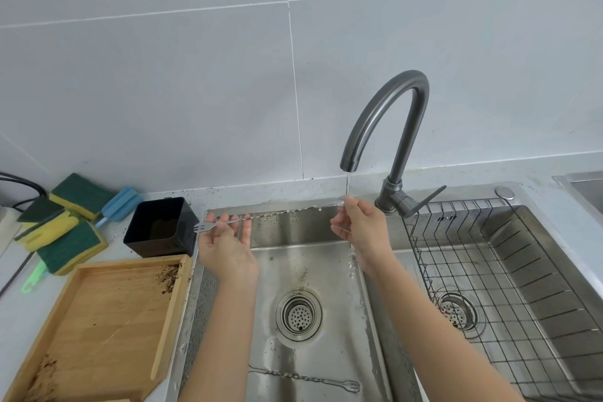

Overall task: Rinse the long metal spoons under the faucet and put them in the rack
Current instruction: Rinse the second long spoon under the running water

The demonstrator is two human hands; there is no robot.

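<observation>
Head view: left hand (225, 243) and right hand (360, 228), fingers pinched on its ends, hold a long twisted metal spoon (277, 214) level under the grey curved faucet (388, 127); a second twisted spoon (306, 378) lies in the steel sink (310, 258), beside the wire rack (509, 287)

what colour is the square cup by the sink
Black square cup, clearest in the head view.
</observation>
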